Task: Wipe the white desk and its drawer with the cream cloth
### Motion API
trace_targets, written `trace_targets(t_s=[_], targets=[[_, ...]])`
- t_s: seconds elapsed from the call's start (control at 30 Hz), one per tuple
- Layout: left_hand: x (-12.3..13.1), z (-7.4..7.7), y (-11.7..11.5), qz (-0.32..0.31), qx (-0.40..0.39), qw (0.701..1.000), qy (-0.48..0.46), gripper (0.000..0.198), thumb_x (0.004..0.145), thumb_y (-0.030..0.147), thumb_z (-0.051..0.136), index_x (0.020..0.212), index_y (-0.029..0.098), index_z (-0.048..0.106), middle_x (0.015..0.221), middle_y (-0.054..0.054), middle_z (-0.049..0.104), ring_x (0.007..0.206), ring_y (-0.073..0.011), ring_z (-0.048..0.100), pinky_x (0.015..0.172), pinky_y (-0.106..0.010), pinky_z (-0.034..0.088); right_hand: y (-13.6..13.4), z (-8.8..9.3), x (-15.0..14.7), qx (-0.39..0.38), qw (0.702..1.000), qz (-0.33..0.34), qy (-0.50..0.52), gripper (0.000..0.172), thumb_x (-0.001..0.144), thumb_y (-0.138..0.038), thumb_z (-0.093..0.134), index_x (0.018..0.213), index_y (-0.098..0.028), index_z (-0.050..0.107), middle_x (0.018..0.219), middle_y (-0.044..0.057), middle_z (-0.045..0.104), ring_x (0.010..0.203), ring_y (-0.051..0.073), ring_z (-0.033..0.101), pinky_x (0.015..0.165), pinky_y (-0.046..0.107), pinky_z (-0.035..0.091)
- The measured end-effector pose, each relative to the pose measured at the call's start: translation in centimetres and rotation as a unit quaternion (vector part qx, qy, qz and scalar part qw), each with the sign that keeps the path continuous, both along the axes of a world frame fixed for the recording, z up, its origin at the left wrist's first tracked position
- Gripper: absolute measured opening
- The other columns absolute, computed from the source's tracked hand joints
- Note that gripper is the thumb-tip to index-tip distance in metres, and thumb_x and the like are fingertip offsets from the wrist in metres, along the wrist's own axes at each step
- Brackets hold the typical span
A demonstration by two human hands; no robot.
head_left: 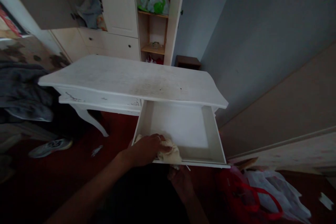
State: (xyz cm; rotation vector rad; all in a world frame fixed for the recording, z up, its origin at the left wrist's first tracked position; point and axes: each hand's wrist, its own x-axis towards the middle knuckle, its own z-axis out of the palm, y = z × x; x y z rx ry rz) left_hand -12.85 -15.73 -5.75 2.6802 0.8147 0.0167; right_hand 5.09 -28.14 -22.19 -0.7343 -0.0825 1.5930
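Clamped around a crumpled cream cloth (172, 154), the left hand (147, 148) presses it into the front left corner of the open drawer (183, 126). The right hand (181, 181) sits beneath the drawer's front edge, too dim to tell its grip. Wiping looks partly done at most: the drawer's floor is smooth and white, while the matte, wavy-edged tabletop (131, 77) shows grey smudges.

Left forearm enters from lower left of frame, runs up-right toward centre. Left hand (147, 150) palm down, fingers curled tight, ring on one finger. Right hand (181, 180) lower centre, dim, fingers up, closure unclear.
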Motion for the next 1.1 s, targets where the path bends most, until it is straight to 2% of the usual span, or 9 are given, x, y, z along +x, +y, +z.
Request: trace_targets(t_s=[0.1, 0.2, 0.4, 0.57, 0.8, 0.87, 0.97, 1.03, 1.1], targets=[[-1.7, 0.2, 0.3, -0.031, 0.010, 0.999, 0.018, 0.067, 0.084, 0.006, 0.053, 0.138, 0.047, 0.050, 0.133, -0.005, 0.058, 0.114, -0.0235, 0.059, 0.091, -0.034, 0.048, -0.1, 0.3, -0.1, -0.003, 1.000, 0.007, 0.020, 0.022, 0.069, -0.034, 0.084, 0.077, -0.021, 0.069, 0.074, -0.001, 0.069, 0.058, 0.011, 0.054, 0.055, 0.025, 0.044], [-2.2, 0.1, 1.0, -0.054, 0.042, 0.997, 0.036, 0.058, 0.088, 0.012, 0.054, 0.136, 0.045, 0.052, 0.131, -0.007, 0.058, 0.115, -0.0250, 0.058, 0.089, -0.035, 0.048, 0.0, 0.6, -0.2, -0.014, 1.000, 0.011, 0.025, 0.027, 0.065, -0.036, 0.087, 0.077, -0.019, 0.070, 0.073, -0.001, 0.069, 0.056, 0.010, 0.053, 0.054, 0.025, 0.044], [-1.5, -1.1, 4.8, -0.067, 0.160, 0.980, 0.100, 0.040, 0.092, 0.019, 0.053, 0.126, 0.039, 0.062, 0.125, -0.008, 0.062, 0.121, -0.0284, 0.051, 0.082, -0.035, 0.049, -0.1, 0.8, -0.1, -0.008, 1.000, 0.010, 0.002, 0.027, 0.065, -0.038, 0.087, 0.075, -0.020, 0.070, 0.073, -0.001, 0.070, 0.056, 0.010, 0.055, 0.056, 0.026, 0.045], [0.1, -1.1, 8.8, -0.005, 0.225, 0.964, 0.144, 0.037, 0.095, 0.022, 0.049, 0.124, 0.038, 0.064, 0.122, -0.009, 0.064, 0.114, -0.0291, 0.055, 0.074, -0.035, 0.048, -0.3, 0.5, -0.1, -0.022, 0.999, 0.007, 0.026, 0.026, 0.064, -0.036, 0.089, 0.073, -0.020, 0.070, 0.070, -0.002, 0.068, 0.059, 0.011, 0.057, 0.056, 0.026, 0.045], [1.1, -1.3, 13.3, 0.034, 0.285, 0.950, 0.119, 0.037, 0.096, 0.022, 0.048, 0.128, 0.035, 0.062, 0.130, -0.010, 0.062, 0.113, -0.0289, 0.055, 0.082, -0.040, 0.045, -0.3, -0.9, 0.1, -0.023, 0.999, -0.002, 0.045, 0.026, 0.063, -0.032, 0.089, 0.077, -0.022, 0.070, 0.072, -0.002, 0.068, 0.059, 0.012, 0.058, 0.056, 0.027, 0.046], [1.5, -1.4, 13.7, 0.055, 0.285, 0.951, 0.106, 0.036, 0.095, 0.020, 0.049, 0.126, 0.032, 0.064, 0.127, -0.011, 0.064, 0.115, -0.0284, 0.054, 0.089, -0.042, 0.044, -0.3, -1.3, 0.2, -0.017, 0.999, -0.002, 0.044, 0.025, 0.064, -0.031, 0.088, 0.078, -0.023, 0.070, 0.074, -0.002, 0.068, 0.060, 0.012, 0.058, 0.057, 0.027, 0.046], [2.4, -1.7, 13.2, 0.129, 0.280, 0.945, 0.112, 0.033, 0.094, 0.020, 0.051, 0.122, 0.026, 0.067, 0.130, -0.013, 0.063, 0.124, -0.0306, 0.050, 0.099, -0.048, 0.038, -0.5, -1.7, 0.1, -0.011, 0.999, 0.004, 0.041, 0.023, 0.067, -0.033, 0.087, 0.079, -0.024, 0.069, 0.076, -0.002, 0.068, 0.062, 0.013, 0.059, 0.059, 0.028, 0.047], [3.1, -1.9, 12.3, 0.178, 0.281, 0.933, 0.136, 0.035, 0.091, 0.024, 0.057, 0.125, 0.022, 0.066, 0.136, -0.016, 0.059, 0.130, -0.0337, 0.045, 0.107, -0.054, 0.030, -0.6, -2.0, 0.1, -0.004, 0.999, 0.008, 0.043, 0.022, 0.068, -0.034, 0.086, 0.076, -0.024, 0.069, 0.072, -0.002, 0.066, 0.061, 0.013, 0.059, 0.059, 0.028, 0.047], [3.7, -2.0, 11.2, 0.207, 0.282, 0.921, 0.169, 0.047, 0.085, 0.034, 0.065, 0.130, 0.020, 0.062, 0.142, -0.017, 0.054, 0.136, -0.0372, 0.039, 0.113, -0.057, 0.019, -0.6, -2.2, 0.2, -0.001, 0.999, 0.015, 0.045, 0.022, 0.067, -0.035, 0.086, 0.075, -0.024, 0.069, 0.070, -0.003, 0.065, 0.060, 0.013, 0.058, 0.059, 0.029, 0.047]])
